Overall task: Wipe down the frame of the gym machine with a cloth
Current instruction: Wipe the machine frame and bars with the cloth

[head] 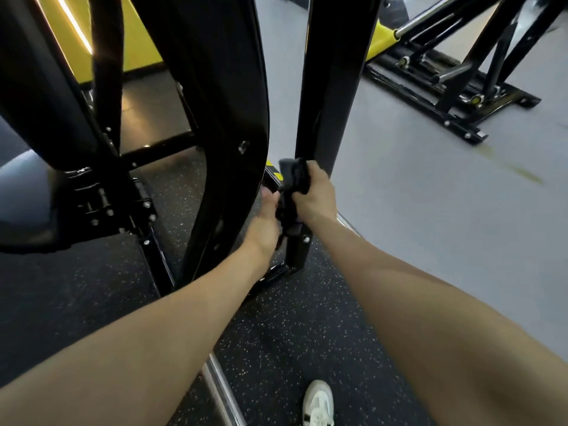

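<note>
Right hand [313,195], centre of the frame: your fingers are curled tight round a bunched black fabric cloth [293,186], holding it against the lower end of the frame.

Left hand [266,224], just below and left of the right one: it reaches up to the hanging lower part of the same cloth; the thumb and fingertips touch it, but whether they pinch it cannot be told, since the fingers are hidden behind the hand.

Cloth: dark, crumpled, gathered into a lengthwise wad. Its long axis runs roughly top to bottom in the picture, upper end by the post, lower tail toward the bolted foot bracket.

Glossy black upright steel post of the gym machine frame [335,75]: rises from the middle of the frame out through the top edge, long axis near vertical, leaning slightly right.

Curved black steel frame member [227,87]: left of the post, bowing from top centre down to the speckled black rubber floor mat [292,333].

Progress, judged: you are low on the post, near its foot. No wipe marks show, so the share finished is unclear; the curved member and base bars likely remain.
</note>
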`<state>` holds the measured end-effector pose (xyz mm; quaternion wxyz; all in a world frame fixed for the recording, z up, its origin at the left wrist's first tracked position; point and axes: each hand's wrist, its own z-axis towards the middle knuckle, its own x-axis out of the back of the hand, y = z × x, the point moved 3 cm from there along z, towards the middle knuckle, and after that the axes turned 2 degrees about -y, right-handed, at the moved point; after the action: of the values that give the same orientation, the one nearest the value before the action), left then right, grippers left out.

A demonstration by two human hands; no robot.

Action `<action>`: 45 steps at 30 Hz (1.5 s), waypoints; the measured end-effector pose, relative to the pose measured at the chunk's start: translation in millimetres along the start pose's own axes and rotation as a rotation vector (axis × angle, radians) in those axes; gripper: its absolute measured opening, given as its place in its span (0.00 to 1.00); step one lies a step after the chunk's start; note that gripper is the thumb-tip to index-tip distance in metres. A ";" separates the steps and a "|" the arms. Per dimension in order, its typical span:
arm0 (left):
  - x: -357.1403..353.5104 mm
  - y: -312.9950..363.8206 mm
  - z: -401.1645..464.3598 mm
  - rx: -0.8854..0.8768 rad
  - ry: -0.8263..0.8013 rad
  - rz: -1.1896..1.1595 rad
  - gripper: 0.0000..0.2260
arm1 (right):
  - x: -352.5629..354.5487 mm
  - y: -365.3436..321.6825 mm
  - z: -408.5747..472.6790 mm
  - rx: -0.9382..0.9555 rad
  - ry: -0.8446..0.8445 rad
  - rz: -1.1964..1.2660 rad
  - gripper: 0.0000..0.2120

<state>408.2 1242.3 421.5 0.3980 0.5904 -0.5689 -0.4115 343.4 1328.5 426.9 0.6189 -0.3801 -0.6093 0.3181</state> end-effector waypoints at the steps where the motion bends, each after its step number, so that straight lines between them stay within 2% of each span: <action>1: 6.4 -15.2 -5.3 0.027 0.017 0.006 0.24 | -7.1 9.7 -11.7 -0.012 -0.042 0.001 0.22; 4: 18.4 -46.1 -24.8 0.114 0.064 0.019 0.23 | -19.1 39.5 -41.3 -0.075 -0.066 0.048 0.19; 7: 23.1 -68.4 -34.2 0.183 0.095 0.055 0.27 | -23.1 66.7 -62.3 -0.129 -0.124 0.021 0.21; 10: 21.0 -85.3 -43.2 0.198 0.098 0.096 0.26 | -21.2 81.2 -79.7 -0.103 -0.093 0.001 0.23; 14: 16.3 -88.3 -32.6 0.177 0.103 0.102 0.26 | -2.2 62.8 -63.4 0.132 0.064 -0.059 0.23; 18: -0.7 -53.9 -4.0 0.064 0.113 0.018 0.25 | 25.1 16.9 -27.7 0.393 0.234 -0.218 0.24; 22: -19.6 -10.2 16.5 -0.055 0.059 -0.098 0.23 | 42.5 -24.7 -3.4 0.546 0.359 -0.341 0.27; 25: -25.7 8.7 24.1 -0.155 0.048 -0.102 0.18 | 45.8 -44.3 10.6 0.642 0.454 -0.436 0.28; 28: -26.5 9.8 34.6 -0.245 0.044 -0.084 0.22 | 41.4 -49.6 27.9 0.739 0.538 -0.534 0.27; 32: -25.5 -6.7 57.0 -0.293 0.067 -0.075 0.21 | 22.4 -25.8 41.8 0.869 0.618 -0.642 0.27; 36: -16.1 -34.8 85.7 -0.317 0.124 -0.029 0.25 | -2.6 15.4 44.4 0.958 0.610 -0.678 0.21; 45: 2.4 -137.0 130.3 -0.343 0.123 -0.103 0.24 | -74.3 112.4 40.2 0.890 0.513 -0.802 0.13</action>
<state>333.1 1244.6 247.9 0.5052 0.5662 -0.4342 -0.4854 307.1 1325.3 291.1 0.9138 0.1055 -0.3468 0.1834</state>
